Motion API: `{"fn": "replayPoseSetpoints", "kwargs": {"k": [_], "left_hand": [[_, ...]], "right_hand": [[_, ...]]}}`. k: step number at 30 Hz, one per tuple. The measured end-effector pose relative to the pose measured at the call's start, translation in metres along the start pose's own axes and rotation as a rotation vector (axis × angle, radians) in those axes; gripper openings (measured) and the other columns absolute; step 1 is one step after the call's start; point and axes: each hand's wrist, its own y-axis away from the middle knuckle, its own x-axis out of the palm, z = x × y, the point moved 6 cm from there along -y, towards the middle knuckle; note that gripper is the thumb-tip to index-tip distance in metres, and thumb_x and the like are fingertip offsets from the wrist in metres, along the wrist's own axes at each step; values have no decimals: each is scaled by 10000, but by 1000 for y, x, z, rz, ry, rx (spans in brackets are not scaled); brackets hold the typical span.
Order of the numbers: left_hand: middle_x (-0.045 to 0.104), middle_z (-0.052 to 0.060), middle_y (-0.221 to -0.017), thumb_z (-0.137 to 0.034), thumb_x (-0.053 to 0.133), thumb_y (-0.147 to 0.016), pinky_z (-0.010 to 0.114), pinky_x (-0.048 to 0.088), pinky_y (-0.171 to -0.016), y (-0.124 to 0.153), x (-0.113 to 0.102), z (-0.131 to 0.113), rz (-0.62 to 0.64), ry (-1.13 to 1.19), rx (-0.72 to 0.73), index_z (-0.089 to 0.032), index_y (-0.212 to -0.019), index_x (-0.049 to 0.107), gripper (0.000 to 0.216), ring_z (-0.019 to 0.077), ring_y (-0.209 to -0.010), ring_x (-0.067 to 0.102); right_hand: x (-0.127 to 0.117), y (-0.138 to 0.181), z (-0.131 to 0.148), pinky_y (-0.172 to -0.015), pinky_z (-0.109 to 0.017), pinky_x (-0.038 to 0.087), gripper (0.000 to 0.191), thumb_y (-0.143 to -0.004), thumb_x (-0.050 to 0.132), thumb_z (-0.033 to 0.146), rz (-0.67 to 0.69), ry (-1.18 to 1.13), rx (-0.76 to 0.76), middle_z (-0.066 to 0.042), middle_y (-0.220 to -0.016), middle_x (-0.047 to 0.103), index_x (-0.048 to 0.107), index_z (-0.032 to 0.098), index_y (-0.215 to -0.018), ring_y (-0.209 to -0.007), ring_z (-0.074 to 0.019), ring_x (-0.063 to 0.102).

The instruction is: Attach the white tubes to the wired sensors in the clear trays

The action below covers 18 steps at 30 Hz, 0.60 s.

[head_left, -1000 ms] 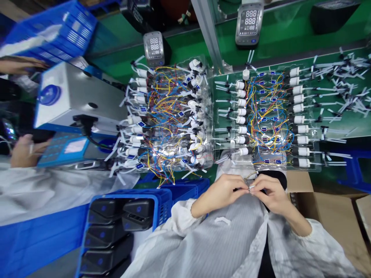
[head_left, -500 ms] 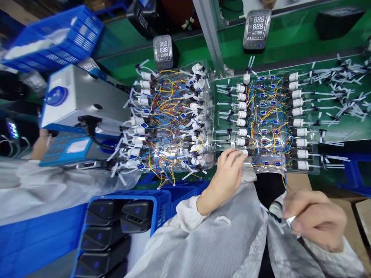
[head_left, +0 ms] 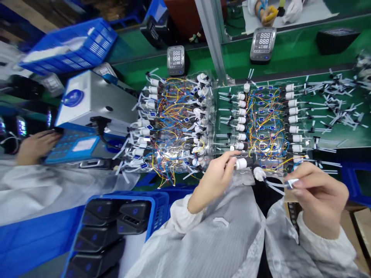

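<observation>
My left hand (head_left: pixel 213 175) is at the near left corner of the right-hand clear plastic tray (head_left: pixel 268 157), thumb and forefinger closed at the end of a small white-and-black air pump (head_left: pixel 241 163). My right hand (head_left: pixel 323 191) pinches a small silvery piece (head_left: pixel 291 183) at the tray's near right. Thin white tubes (head_left: pixel 275 187) run from beside these fingertips to another white pump (head_left: pixel 259 173) at the tray's near edge. Yellow, red and blue wires (head_left: pixel 255 116) cross the tray between two rows of pumps. My right fingers partly cover the silvery piece.
A second tray of wired pumps (head_left: pixel 174 119) lies to the left. Loose white tubes with black connectors (head_left: pixel 342 100) are scattered at right. Blood pressure monitors (head_left: pixel 263 44) stand behind. A silver box (head_left: pixel 95 102), a co-worker's hand (head_left: pixel 37 146) and a blue crate (head_left: pixel 158 210) are at left.
My right hand has risen toward the tray, bringing the tubed pump to its near edge. My left hand has shifted slightly left and down. A co-worker's hand now shows at far left.
</observation>
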Motion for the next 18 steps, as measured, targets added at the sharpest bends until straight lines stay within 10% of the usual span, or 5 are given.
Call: {"fn": "replayPoseSetpoints", "kwargs": {"k": [7,12,18], "left_hand": [[363,-59,-670,-864,792,-644,209,248,-482,13,21,13,151,1054,-146,-148,-970,633,803,82,-567,287],[558,-24,-816,-341,983,-689,211,390,-584,14,15,12,-59,793,-33,-194,-817,439,577,76,-643,476],[692,50,-976,-319,918,-768,231,415,-595,12,26,18,-20,503,-100,-173,-1016,571,450,99,-661,554]], "right_hand": [[21,-18,-5,-694,-331,548,306,-848,750,-8,70,8,-54,-28,-941,755,782,262,-991,-840,-178,692],[42,-24,-9,-722,-320,570,270,-868,766,44,184,87,-101,-21,-933,766,772,273,-1011,-853,-178,720],[68,-31,-10,-735,-303,595,168,-904,751,99,261,157,-129,-30,-918,780,762,244,-987,-854,-174,742]]}}
